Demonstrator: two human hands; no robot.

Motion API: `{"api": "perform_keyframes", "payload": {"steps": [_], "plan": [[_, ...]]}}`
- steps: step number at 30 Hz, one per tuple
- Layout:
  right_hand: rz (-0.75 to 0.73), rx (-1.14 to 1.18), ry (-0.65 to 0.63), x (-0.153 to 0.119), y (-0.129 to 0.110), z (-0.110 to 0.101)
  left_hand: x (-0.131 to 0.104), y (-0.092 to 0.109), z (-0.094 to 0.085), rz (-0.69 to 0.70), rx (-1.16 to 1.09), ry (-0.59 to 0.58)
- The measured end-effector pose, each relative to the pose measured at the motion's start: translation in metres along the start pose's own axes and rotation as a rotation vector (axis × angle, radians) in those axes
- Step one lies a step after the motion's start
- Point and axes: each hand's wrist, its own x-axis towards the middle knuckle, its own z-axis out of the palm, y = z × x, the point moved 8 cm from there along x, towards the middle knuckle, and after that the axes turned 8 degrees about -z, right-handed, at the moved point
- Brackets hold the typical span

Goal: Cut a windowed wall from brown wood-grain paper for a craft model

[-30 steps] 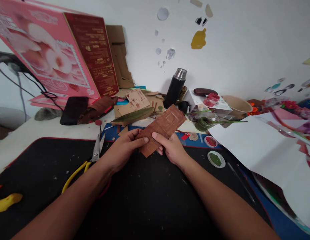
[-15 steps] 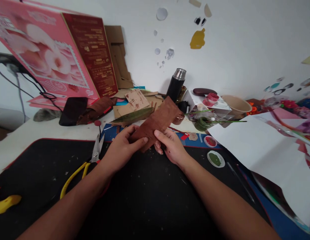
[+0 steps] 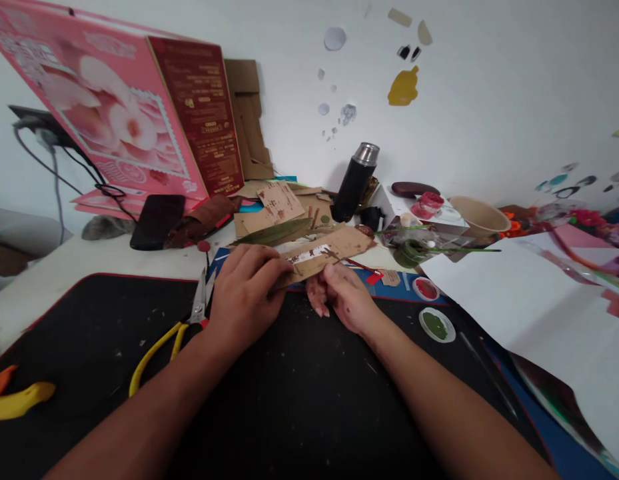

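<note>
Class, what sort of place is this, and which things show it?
Likely a craft desk: there are scissors, what looks like green paint in a dish, and a stained cardboard piece being held.

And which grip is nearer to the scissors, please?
Left. The left grip is close beside the scissors, just right of the blades; the right grip is farther right, beyond the left one.
</note>
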Motion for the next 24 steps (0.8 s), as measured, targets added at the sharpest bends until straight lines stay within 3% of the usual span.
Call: {"api": "perform_keyframes", "payload": {"steps": [5, 11, 17, 22, 24], "plan": [[0.049, 0.077, 0.162, 0.0, 0.002, -0.008, -0.002, 0.003, 0.011, 0.002, 0.003, -0.069], [0.081, 0.107, 0.309, -0.002, 0.006, -0.02, 0.002, -0.035, 0.013, -0.327, -0.189, -0.023], [0.086, 0.097, 0.311, -0.001, 0.007, -0.02, -0.004, -0.068, 0.018, -0.74, -0.669, -0.035], [0.085, 0.082, 0.313, -0.001, 0.006, -0.02, -0.007, -0.069, 0.015, -0.829, -0.664, -0.056], [0.088, 0.074, 0.307, -0.001, 0.007, -0.02, -0.008, -0.069, 0.021, -0.854, -0.762, -0.111]]}}
